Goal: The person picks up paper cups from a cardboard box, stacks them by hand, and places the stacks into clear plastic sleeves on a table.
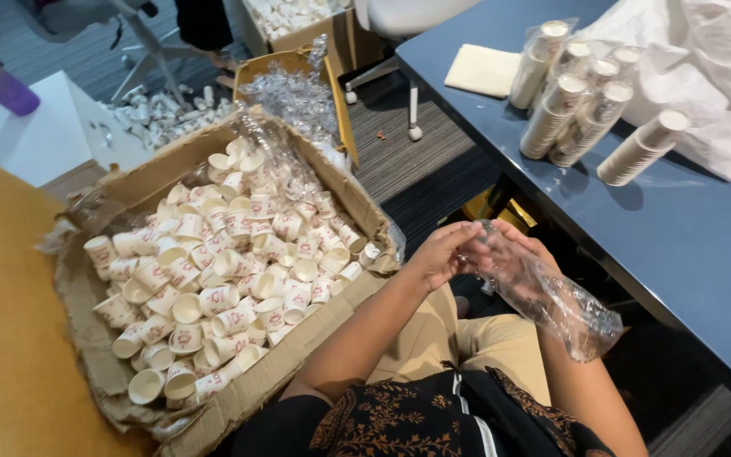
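Both hands, left hand (443,254) and right hand (513,254), hold a crinkled clear plastic sleeve (564,306) in a closed grip beside the cardboard box of small paper cups (222,271).

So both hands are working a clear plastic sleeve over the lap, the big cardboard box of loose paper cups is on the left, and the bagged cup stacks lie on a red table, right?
Not quite: the table is blue, not red, as the head view shows. The rest holds: left hand and right hand work the clear plastic sleeve, the cardboard box of loose paper cups sits left, bagged cup stacks on the table.
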